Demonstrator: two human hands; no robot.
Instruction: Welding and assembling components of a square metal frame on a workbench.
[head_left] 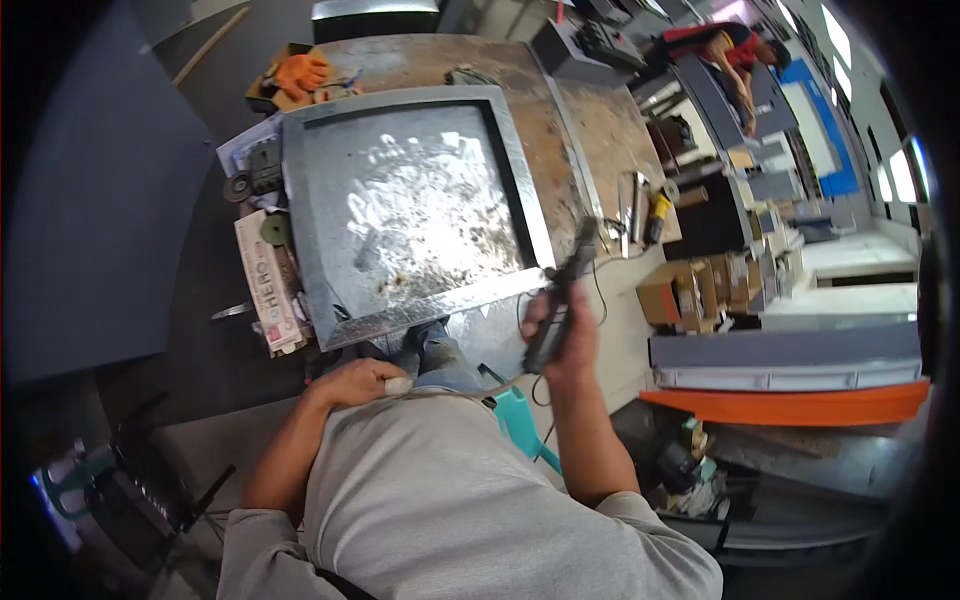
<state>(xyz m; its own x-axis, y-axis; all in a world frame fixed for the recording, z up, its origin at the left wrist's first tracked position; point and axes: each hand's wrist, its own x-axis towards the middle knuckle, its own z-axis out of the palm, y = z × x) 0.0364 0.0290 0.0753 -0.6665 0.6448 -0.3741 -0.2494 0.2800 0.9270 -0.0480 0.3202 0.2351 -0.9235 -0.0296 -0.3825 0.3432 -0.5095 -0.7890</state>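
My right hand (570, 340) is wrapped round a long dark handheld tool (562, 310), tilted up and slightly blurred, so its exact kind cannot be told. The tool is just off the lower right corner of a square metal frame (420, 310), a shallow tray-like piece with a raised rim and a scuffed, shiny inside. My left hand (355, 383) rests in front of my waist with fingers curled. A small whitish piece (398, 385) shows at its fingertips; whether it is held or wrapped on a finger is unclear.
The frame lies on a worn workbench (590, 130). Left of it sit a long white box (262, 280), a green disc (274, 230) and orange gloves (302, 75). A yellow tool (658, 215) lies at the right edge. A teal stool (520, 425) stands below; a co-worker (735, 50) is far right.
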